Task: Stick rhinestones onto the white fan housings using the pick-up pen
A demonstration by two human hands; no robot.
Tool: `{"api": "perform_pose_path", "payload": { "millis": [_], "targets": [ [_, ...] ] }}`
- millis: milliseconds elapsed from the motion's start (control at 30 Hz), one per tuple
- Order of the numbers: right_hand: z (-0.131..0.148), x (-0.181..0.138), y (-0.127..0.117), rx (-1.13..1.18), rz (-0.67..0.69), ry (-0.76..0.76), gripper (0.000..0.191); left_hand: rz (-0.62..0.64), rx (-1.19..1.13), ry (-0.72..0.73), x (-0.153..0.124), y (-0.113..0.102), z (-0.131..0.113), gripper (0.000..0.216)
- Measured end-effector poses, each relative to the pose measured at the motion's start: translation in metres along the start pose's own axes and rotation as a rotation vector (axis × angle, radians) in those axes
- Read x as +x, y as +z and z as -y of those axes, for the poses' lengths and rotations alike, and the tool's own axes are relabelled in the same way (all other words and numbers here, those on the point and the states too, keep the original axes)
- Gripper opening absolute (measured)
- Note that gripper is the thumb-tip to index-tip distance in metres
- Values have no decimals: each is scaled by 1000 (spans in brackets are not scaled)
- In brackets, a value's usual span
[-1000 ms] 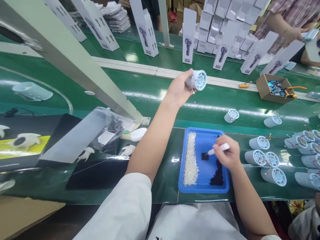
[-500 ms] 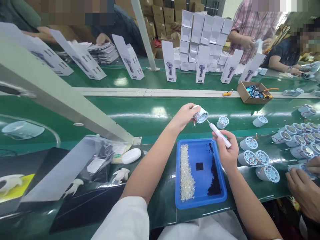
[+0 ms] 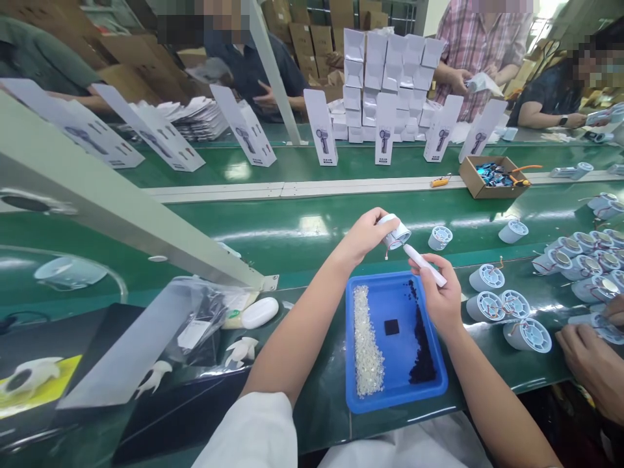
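Note:
My left hand (image 3: 366, 235) is closed around a pale blue-white cylindrical fan housing (image 3: 397, 229), its open end tilted toward the lower right and a thin red wire with a small white plug hanging from it. In my right hand (image 3: 441, 286) is a white pen-like tool (image 3: 425, 265), gripped between thumb and fingers. Its thin tip points into or against the rim of the housing; which of the two I cannot tell. Below both hands lies a blue tray (image 3: 397, 408) with clear beads (image 3: 366, 344) along its left side, black bits (image 3: 420, 351) on the right and a small black square (image 3: 391, 327).
Several similar housings (image 3: 527, 335) stand on the right, where a co-worker's hand (image 3: 592, 364) reaches in. Farther back are a cardboard box (image 3: 492, 188) and upright white cartons (image 3: 385, 130). A metal post (image 3: 146, 214) slants across the left, near a white oval object (image 3: 260, 313).
The tool's tip has come closer to the housing, reaching its rim. The view has shifted slightly. Across the bench, a co-worker's hand has left the stack of flat papers.

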State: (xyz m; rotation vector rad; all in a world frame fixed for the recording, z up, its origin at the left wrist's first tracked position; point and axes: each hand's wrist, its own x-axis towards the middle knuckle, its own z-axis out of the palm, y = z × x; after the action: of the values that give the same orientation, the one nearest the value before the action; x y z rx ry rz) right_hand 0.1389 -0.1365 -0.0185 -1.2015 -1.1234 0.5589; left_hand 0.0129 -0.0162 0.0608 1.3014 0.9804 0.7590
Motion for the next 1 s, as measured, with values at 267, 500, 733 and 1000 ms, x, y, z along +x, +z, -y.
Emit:
{"api": "perform_pose_path", "payload": {
  "millis": [267,500,733,1000],
  "targets": [
    [-1,-2,4,-175,91,72,30,-230,-198,210,-5,23,8,30],
    [8,-12,15,-151,231,129,41,-400,-546,251,-3,44,30,46],
    [8,-16,20,26,233,153,53,-421,-679,139,-6,49,29,42],
    [-3,-15,25,100,205,197,49,-323,-611,201,-5,50,39,46]
  ]
}}
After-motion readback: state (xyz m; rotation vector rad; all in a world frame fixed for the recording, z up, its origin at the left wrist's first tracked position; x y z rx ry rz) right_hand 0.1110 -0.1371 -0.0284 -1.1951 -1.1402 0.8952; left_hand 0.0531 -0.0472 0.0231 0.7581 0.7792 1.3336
